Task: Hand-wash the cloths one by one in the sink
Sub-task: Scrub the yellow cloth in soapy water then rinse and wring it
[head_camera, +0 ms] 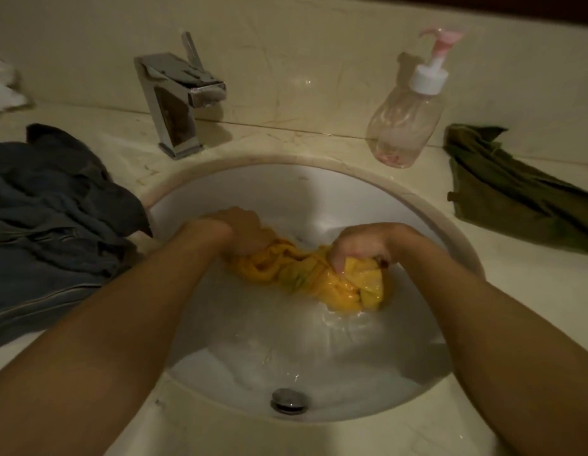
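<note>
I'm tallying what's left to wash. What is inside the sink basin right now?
One yellow cloth, twisted between the left grip and right grip, in shallow water; the drain plug shows. Anything beneath the cloth is covered.

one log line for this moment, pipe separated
step: washing yellow cloth in sink | left hand: grips it | right hand: grips it | on counter: grey cloth left, green cloth right

Left grip [241, 232], right grip [363, 245], forearms [128, 317] seemingly bare.

Faucet [177, 103], soap bottle [402, 126] behind sink [302, 192]
</note>
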Demonstrator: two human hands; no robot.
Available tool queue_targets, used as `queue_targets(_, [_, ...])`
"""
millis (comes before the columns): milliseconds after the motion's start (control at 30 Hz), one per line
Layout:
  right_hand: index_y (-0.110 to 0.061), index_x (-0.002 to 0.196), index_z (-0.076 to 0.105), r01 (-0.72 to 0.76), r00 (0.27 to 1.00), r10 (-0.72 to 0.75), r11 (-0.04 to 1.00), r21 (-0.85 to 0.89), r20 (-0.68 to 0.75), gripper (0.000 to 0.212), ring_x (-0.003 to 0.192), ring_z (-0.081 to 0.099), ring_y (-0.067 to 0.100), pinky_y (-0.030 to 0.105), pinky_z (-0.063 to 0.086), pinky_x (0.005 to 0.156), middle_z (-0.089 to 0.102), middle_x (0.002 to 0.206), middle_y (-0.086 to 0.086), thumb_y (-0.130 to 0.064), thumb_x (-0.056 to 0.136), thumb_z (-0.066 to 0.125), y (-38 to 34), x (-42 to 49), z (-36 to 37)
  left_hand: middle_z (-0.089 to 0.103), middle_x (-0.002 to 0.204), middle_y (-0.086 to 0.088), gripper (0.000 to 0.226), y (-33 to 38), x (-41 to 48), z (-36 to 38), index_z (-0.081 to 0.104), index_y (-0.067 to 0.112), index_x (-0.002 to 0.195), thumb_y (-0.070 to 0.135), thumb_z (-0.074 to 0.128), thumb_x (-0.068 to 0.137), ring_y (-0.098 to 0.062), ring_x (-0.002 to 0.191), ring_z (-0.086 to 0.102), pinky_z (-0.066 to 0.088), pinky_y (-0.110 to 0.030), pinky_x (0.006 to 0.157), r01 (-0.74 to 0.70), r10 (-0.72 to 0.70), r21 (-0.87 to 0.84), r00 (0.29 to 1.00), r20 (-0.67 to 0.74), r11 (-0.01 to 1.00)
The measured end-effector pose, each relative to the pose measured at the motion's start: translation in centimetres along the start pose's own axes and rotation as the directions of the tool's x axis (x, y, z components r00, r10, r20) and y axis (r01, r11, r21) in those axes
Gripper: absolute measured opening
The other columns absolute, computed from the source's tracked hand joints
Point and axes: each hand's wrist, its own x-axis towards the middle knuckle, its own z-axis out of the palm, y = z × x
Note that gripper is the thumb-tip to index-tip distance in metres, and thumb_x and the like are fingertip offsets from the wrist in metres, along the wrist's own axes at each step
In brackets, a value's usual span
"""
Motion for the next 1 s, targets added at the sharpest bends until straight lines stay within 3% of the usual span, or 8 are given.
queue_targets(133, [-0.026,0.148,0.047,0.031,0.824,-0.279,0.891,-0.453,-0.494,0.066,0.129,0.051,0.035,0.054,0.047,0.104,0.046,0.144,0.004,-0.044,0.088,0.068,-0.3,1.1,-0.5,0.051,0.140,-0.010,0.048,-0.4,0.1,-0.2,0.052,0.019,0.136,0.044,0.055,0.096,-0.034,0.123,0.053,0.047,-0.045,0.099,-0.049,0.097,0.168,0.951,-0.293,0.985])
queue_targets(233, [-0.033,0.153,0.040,0.124,0.885,-0.357,0.799,-0.588,-0.299,0.071,0.138,0.046,0.034,0.052,0.046,0.107,0.044,0.151,0.003,-0.048,0.089,0.065,-1.0,1.5,0.2,0.055,0.135,-0.002,0.068,0.4,0.6,0.2,0.056,0.030,0.129,0.074,0.045,0.078,-0.031,0.123,0.054,0.046,-0.045,0.102,-0.282,0.291,0.085,0.946,-0.142,0.956])
queue_targets(367, [-0.034,0.164,0.007,-0.053,0.981,-0.104,0.672,-0.739,-0.165,0.088,0.158,0.006,0.034,0.066,0.018,0.121,0.012,0.171,0.002,-0.039,0.096,0.062,-1.2,2.0,2.5,0.029,0.157,-0.001,0.101,-0.6,1.7,1.7,0.033,0.034,0.148,0.083,0.060,0.064,-0.032,0.146,0.028,0.031,-0.049,0.116,-0.205,0.181,0.303,0.978,0.105,0.931])
queue_targets(533, [-0.025,0.155,0.031,-0.057,0.897,-0.202,0.829,-0.557,-0.393,0.062,0.140,0.042,0.036,0.064,0.027,0.114,0.046,0.151,0.009,-0.026,0.098,0.057,-3.1,2.3,3.7,0.052,0.142,-0.004,0.060,-0.2,0.4,1.6,0.048,0.026,0.140,0.028,0.072,0.085,-0.029,0.127,0.052,0.044,-0.038,0.103,-0.227,0.225,0.105,0.974,0.024,0.968])
queue_targets(600, [-0.014,0.116,0.059,0.038,0.911,-0.222,0.883,-0.467,-0.347,0.022,0.117,0.057,0.035,0.046,0.042,0.101,0.059,0.120,0.007,-0.025,0.103,0.046,-2.9,1.5,3.2,0.060,0.124,-0.004,0.027,0.4,-0.1,1.3,0.061,0.024,0.116,0.031,0.062,0.090,-0.025,0.107,0.059,0.048,-0.037,0.090,-0.176,0.178,-0.089,0.984,0.016,0.980])
queue_targets(700, [-0.019,0.075,0.054,0.104,0.971,-0.172,0.930,-0.353,-0.166,0.023,0.077,0.057,0.022,0.031,0.045,0.068,0.059,0.090,0.004,-0.021,0.098,0.048,-1.4,0.8,1.9,0.062,0.114,0.000,0.038,0.3,0.0,0.6,0.063,0.024,0.102,0.056,0.055,0.085,-0.020,0.099,0.060,0.050,-0.038,0.090,-0.158,0.165,-0.105,0.985,0.060,0.982])
queue_targets(900, [-0.023,0.134,0.054,0.000,0.786,-0.300,0.874,-0.485,-0.541,0.044,0.113,0.059,0.032,0.044,0.050,0.095,0.058,0.130,0.006,-0.045,0.096,0.062,-0.5,0.0,0.4,0.054,0.123,0.002,0.043,-1.3,1.1,0.6,0.056,0.029,0.128,0.031,0.072,0.088,-0.023,0.113,0.055,0.046,-0.035,0.096,-0.276,0.253,-0.018,0.904,-0.345,0.961])
queue_targets(1000, [-0.028,0.131,0.059,0.124,0.892,-0.304,0.876,-0.467,-0.334,0.064,0.104,0.062,0.026,0.039,0.055,0.089,0.062,0.123,0.002,-0.066,0.081,0.070,-1.4,0.1,1.4,0.056,0.113,0.008,0.031,-1.2,1.5,0.8,0.061,0.034,0.120,0.031,0.069,0.090,-0.020,0.108,0.056,0.047,-0.033,0.092,-0.376,0.367,0.016,0.894,-0.255,0.926])
